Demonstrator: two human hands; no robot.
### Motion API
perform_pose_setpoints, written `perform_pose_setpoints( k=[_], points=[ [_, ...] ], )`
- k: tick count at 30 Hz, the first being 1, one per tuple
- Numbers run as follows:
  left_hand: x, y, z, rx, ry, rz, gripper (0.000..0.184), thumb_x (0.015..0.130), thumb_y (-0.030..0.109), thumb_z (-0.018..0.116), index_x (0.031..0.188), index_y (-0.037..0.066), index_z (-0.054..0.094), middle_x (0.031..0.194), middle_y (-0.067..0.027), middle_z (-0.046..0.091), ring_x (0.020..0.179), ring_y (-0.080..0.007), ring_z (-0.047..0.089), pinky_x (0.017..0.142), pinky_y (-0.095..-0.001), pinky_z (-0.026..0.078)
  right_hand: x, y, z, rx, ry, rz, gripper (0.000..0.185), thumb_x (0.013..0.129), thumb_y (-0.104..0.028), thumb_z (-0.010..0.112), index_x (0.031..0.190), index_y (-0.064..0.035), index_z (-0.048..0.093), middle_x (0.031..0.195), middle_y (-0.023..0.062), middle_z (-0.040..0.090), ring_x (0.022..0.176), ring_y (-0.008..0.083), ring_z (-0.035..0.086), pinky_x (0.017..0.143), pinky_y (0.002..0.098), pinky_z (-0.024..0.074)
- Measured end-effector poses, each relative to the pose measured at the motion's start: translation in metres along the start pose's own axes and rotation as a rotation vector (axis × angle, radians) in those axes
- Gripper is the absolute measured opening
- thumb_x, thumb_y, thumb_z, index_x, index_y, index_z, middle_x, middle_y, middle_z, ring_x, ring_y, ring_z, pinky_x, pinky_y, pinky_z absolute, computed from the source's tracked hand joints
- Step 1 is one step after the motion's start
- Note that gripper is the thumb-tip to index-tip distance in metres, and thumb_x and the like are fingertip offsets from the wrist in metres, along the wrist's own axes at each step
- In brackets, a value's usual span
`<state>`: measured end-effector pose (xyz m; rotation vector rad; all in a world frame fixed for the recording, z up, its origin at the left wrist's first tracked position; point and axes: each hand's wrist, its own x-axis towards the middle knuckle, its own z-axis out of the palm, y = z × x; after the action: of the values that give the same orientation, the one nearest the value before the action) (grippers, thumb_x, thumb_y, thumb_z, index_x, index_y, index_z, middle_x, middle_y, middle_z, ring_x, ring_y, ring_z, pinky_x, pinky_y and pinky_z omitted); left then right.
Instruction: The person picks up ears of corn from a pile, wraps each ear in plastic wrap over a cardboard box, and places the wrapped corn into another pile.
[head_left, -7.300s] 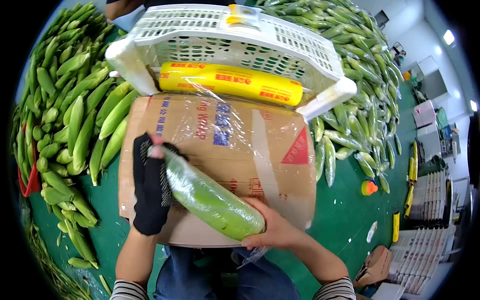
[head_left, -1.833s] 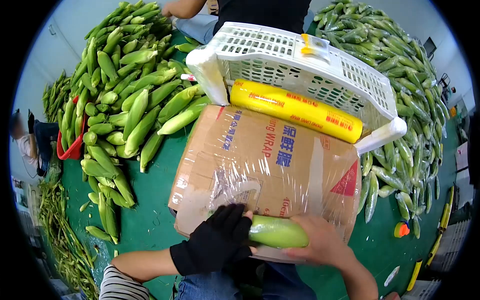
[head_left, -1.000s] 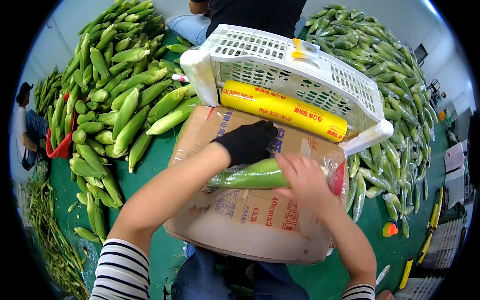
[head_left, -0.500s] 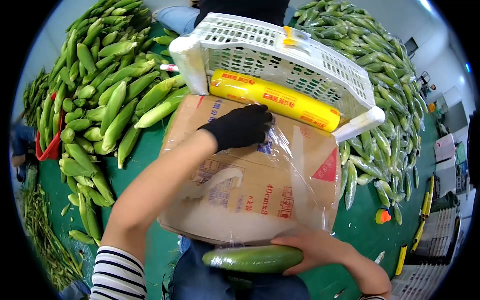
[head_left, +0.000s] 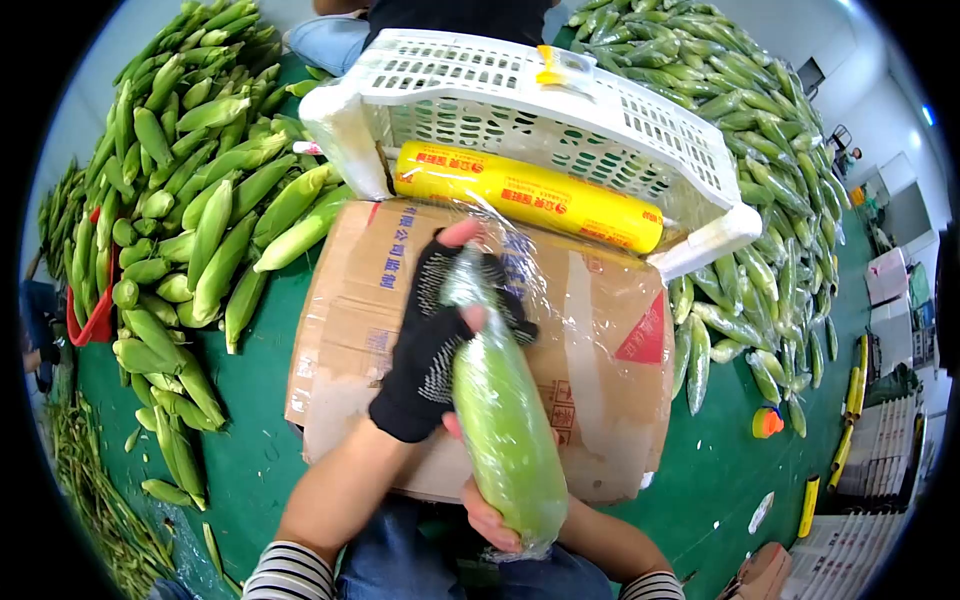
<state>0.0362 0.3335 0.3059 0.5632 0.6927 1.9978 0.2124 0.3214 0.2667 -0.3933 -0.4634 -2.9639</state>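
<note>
A green ear of corn in its husk (head_left: 508,430), wrapped in clear plastic film, is tilted over the front of the cardboard box. My left hand (head_left: 425,345), in a black glove with bare fingertips, is closed around its narrow upper end, where the film is bunched. Underneath, my right hand (head_left: 490,515) is bare and grips the lower end, partly hidden by the ear. Beyond my hands, a yellow roll of cling film (head_left: 525,195) lies across a white plastic crate (head_left: 640,110) at the far edge of the box (head_left: 340,300).
Unwrapped ears of corn (head_left: 210,220) are heaped on the left, and wrapped ears (head_left: 770,200) on the right. A person in dark clothing (head_left: 455,18) sits behind the crate. An orange object (head_left: 767,422) and a yellow tube (head_left: 808,506) lie on the green floor (head_left: 700,470).
The corn has swung from lying crosswise near my lap to pointing up and away over the box. My left hand has come back from the film to hold its tip.
</note>
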Motion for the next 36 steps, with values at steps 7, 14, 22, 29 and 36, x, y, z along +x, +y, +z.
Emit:
perform_pose_setpoints(
  k=[7,14,22,29,36],
  points=[
    [-0.026,0.010,-0.033,0.623,0.406,0.120,0.034,0.097,0.020,0.050,0.126,0.005,0.042,0.094,-0.0020,0.048,0.082,-0.0114,0.050,0.074,-0.0253,0.045,-0.042,-0.013,0.047,-1.436,0.977,-0.219,0.080,0.077,-0.029,0.078,0.143,-0.0093,0.037,0.111,0.0161,0.057,0.086,0.0304,0.065,0.067,0.0378,0.0552],
    [-0.062,0.025,-0.028,0.726,0.515,0.128,0.039,0.102,0.033,0.041,0.126,0.003,0.044,0.093,-0.0022,0.051,0.082,-0.0095,0.050,0.074,-0.0243,0.043,-0.054,-0.009,0.071,-2.860,0.761,-0.730,0.059,0.073,-0.027,0.082,0.123,-0.0136,0.055,0.102,0.0090,0.062,0.096,0.0245,0.061,0.078,0.0350,0.0519],
    [-0.109,0.012,0.009,0.489,0.139,-0.641,0.052,0.095,0.051,0.052,0.113,0.002,0.054,0.101,-0.0076,0.058,0.094,-0.0156,0.055,0.085,-0.0304,0.045,-0.042,-0.017,0.115,-1.830,0.242,-1.687,0.026,0.095,-0.031,0.057,0.108,-0.0139,0.043,0.078,0.0059,0.062,0.077,0.0270,0.057,0.081,0.0491,0.0495],
    [-0.109,0.044,0.004,0.846,-0.324,-0.367,0.078,0.085,0.040,0.072,0.143,0.003,0.037,0.127,-0.0126,0.057,0.115,-0.0220,0.056,0.091,-0.0358,0.048,-0.102,-0.023,0.142,-1.246,0.402,-1.771,0.025,0.093,-0.027,0.057,0.107,-0.0127,0.042,0.070,0.0006,0.047,0.076,0.0222,0.058,0.085,0.0542,0.0504],
    [-0.087,-0.012,0.071,0.887,-0.764,-0.092,0.076,0.076,0.012,0.080,0.141,0.007,0.041,0.131,-0.0202,0.052,0.112,-0.0302,0.057,0.089,-0.0374,0.050,-0.080,-0.022,0.100,-0.775,0.636,-1.438,0.045,0.092,-0.044,0.051,0.123,-0.0109,0.048,0.110,0.0079,0.057,0.098,0.0222,0.060,0.082,0.0398,0.0510]
  ],
)
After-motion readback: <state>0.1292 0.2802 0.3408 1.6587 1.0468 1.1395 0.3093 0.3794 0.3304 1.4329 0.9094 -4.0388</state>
